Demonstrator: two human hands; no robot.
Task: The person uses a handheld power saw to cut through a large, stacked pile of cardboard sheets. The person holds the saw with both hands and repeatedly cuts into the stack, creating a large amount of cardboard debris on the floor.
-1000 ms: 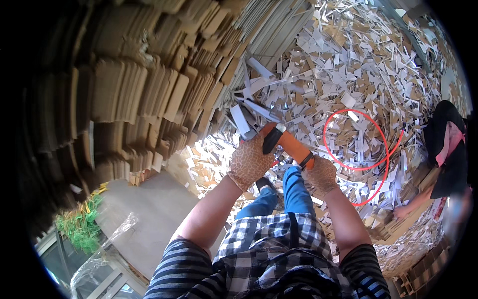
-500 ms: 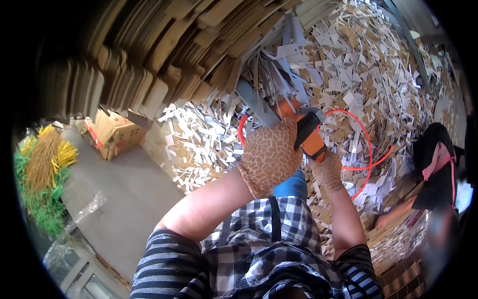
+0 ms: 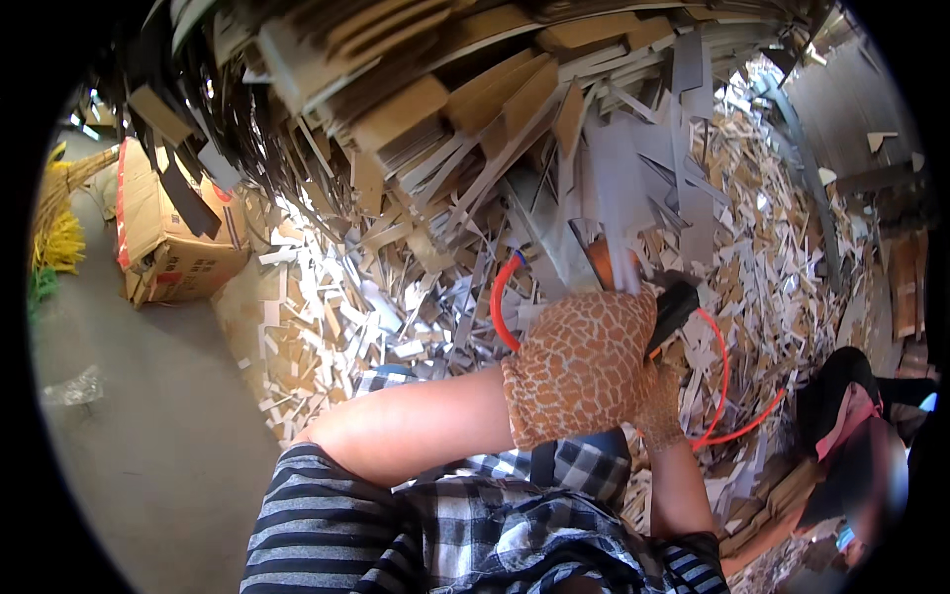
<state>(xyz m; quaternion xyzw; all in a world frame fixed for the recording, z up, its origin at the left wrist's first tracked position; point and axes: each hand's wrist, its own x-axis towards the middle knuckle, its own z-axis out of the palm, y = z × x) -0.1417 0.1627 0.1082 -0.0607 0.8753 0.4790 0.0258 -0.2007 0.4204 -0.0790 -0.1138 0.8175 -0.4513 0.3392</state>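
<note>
Both my hands, in brown-and-white patterned gloves, are closed around an orange-and-black air tool (image 3: 679, 315) in front of me. My left hand (image 3: 586, 364) wraps over its body and hides much of it. Lower and to the right, my right hand (image 3: 661, 408) grips it too, its fingers mostly hidden behind the left glove. A red hose (image 3: 502, 307) loops out on both sides of the tool. The tool's front meets grey and white waste strips (image 3: 623, 183) hanging from the edge of a large cardboard stack (image 3: 406, 109); the working tip is hidden among them.
Cardboard scraps (image 3: 762, 213) cover the floor ahead and to the right. At the left, a worn carton (image 3: 188, 265) stands on the grey floor (image 3: 129, 396), beside yellow fibre strands (image 3: 61, 243). Another person in dark clothing (image 3: 839, 396) is low at the right.
My hands and the tool have shifted right and slightly down in view. The cardboard stack looms closer, and loose strips now dangle from it at the upper left.
</note>
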